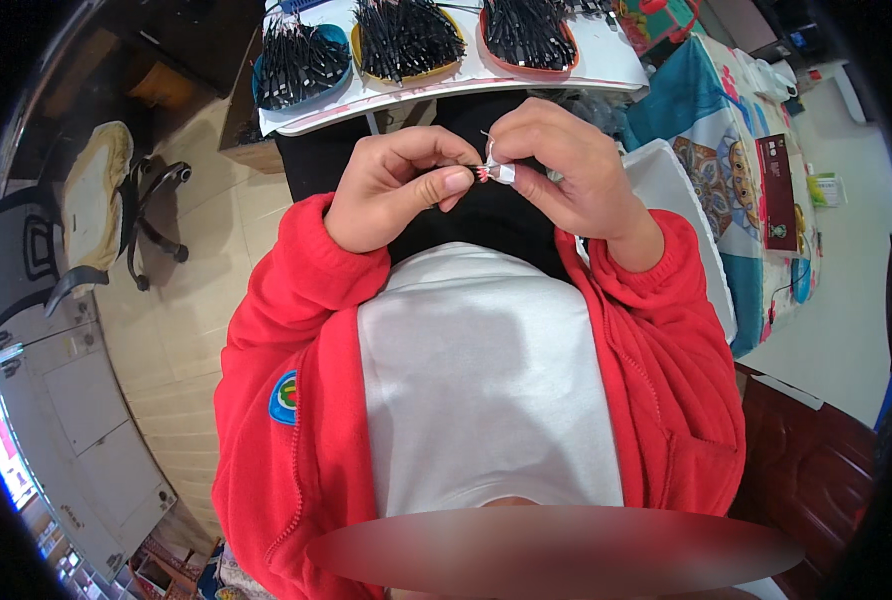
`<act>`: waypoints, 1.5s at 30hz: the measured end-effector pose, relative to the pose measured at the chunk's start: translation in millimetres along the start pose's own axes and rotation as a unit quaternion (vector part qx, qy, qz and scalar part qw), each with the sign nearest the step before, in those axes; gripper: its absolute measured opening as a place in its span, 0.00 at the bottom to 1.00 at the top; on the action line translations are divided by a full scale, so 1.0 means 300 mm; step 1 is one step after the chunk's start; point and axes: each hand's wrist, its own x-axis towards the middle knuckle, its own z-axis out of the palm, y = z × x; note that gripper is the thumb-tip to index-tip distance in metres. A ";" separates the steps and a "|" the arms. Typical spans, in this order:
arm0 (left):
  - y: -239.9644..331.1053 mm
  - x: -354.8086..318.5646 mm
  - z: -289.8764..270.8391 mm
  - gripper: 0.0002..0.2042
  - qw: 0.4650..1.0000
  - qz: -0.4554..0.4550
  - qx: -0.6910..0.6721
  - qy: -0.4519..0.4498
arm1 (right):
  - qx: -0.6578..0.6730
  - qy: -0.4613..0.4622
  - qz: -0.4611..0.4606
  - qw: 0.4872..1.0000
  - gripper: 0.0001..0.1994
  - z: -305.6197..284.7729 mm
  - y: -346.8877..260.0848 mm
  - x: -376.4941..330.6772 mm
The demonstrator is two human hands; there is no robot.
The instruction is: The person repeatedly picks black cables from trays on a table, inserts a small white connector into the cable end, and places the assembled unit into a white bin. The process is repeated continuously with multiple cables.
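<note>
Red-tipped piece (483, 174) is held by left hand (391, 185), white piece (506, 174) by right hand (568, 165), pinches closed, presumably for control; cable tubs (531, 70) are ranged far, seemingly for reach.

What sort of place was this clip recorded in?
Probably a home room doubling as a small workshop: black cables fill three containers, a wheeled office chair stands at left, and a patterned tablecloth hangs at right.
</note>
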 end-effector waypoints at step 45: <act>0.002 0.144 -0.055 0.07 0.935 -0.102 -0.340 -0.026 | 0.059 0.072 -0.069 0.993 0.09 -0.063 0.100 0.127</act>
